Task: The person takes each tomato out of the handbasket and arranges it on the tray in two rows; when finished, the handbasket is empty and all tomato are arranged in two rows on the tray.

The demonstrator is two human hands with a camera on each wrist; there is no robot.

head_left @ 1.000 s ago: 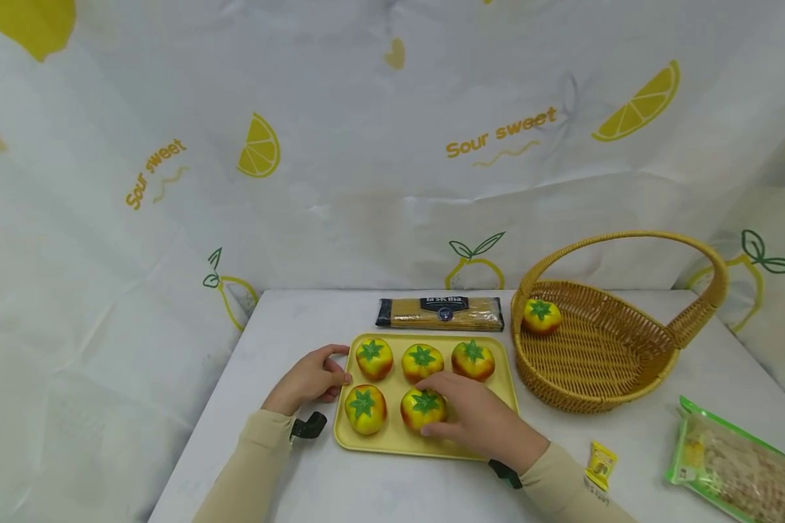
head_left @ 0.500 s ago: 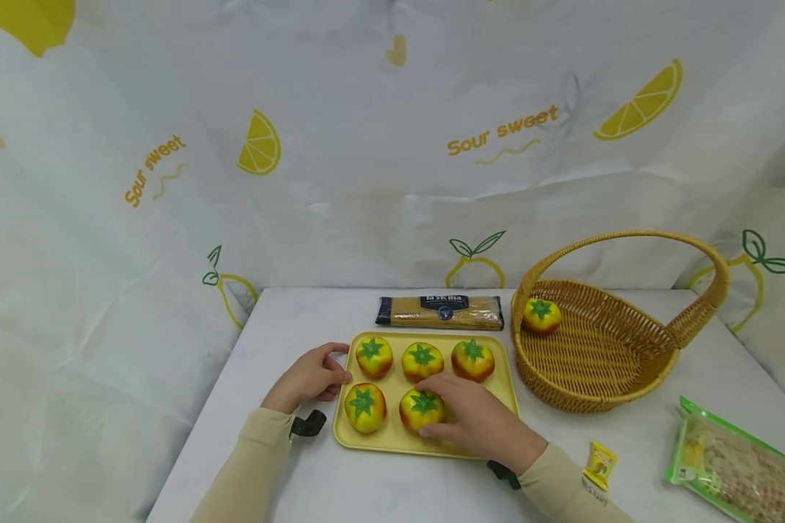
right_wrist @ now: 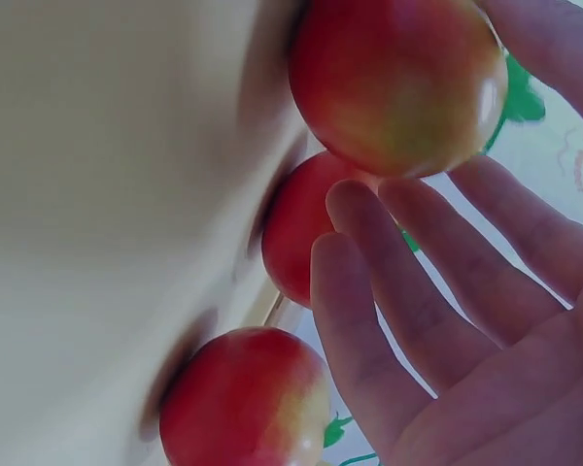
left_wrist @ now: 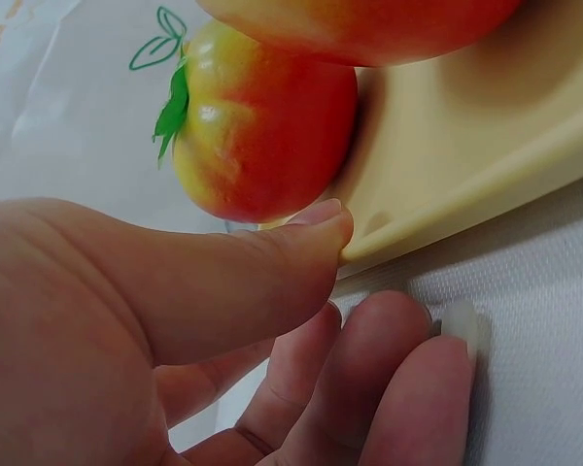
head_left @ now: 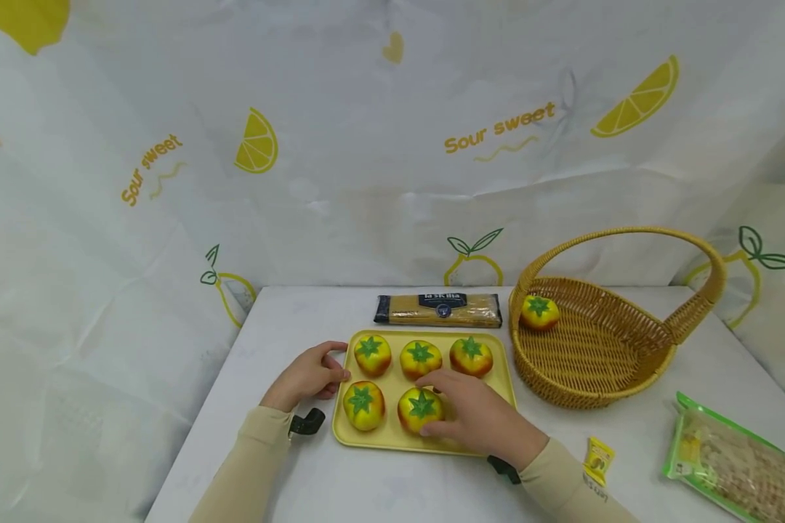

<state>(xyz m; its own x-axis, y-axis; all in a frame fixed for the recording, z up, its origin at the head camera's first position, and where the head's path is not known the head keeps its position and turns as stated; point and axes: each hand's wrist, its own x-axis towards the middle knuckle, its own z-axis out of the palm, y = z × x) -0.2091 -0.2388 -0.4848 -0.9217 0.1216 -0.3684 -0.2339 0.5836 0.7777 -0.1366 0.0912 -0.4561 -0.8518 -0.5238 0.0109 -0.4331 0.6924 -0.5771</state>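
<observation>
A yellow tray carries several yellow-red toy tomatoes with green star-shaped tops. My right hand grips the front middle toy tomato, thumb on the near side and fingers on the far side. In the right wrist view, that toy tomato sits between thumb and fingertips, with two others behind. My left hand holds the tray's left edge. The left wrist view has its thumb on the tray rim and the other fingers curled outside below it. A toy tomato lies just beyond the thumb.
A wicker basket with a tall handle stands right of the tray, one toy tomato inside. A spaghetti pack lies behind the tray. At right are a small yellow packet and a green-edged clear bag.
</observation>
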